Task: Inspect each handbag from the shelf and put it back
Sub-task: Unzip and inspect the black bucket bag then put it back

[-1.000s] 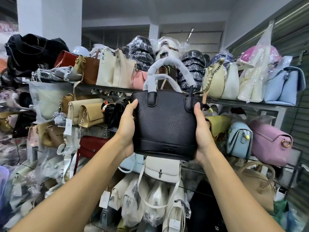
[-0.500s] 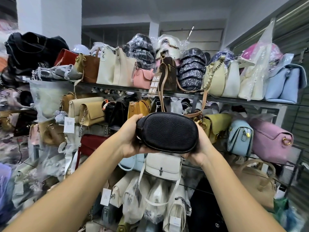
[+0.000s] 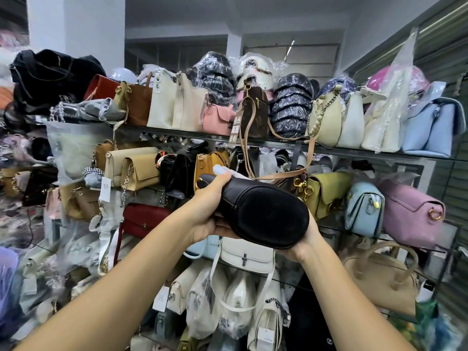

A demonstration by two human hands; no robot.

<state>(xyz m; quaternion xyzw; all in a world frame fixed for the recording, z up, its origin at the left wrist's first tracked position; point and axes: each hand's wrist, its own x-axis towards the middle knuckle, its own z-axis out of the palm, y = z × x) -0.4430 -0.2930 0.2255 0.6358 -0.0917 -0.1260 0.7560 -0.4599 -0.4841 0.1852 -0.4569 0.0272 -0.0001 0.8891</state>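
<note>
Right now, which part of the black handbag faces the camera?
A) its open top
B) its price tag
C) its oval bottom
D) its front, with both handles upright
C: the black handbag lies tipped between the left hand and the right hand, showing its oval base.

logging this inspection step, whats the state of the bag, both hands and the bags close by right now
black handbag: tipped on its side, oval base facing the camera
left hand: grips the bag's upper end, thumb on top
right hand: holds the base from beneath
brown monogram bag: upright on the top shelf, strap and tag hanging over the edge
white flap bag: flap closed
</note>
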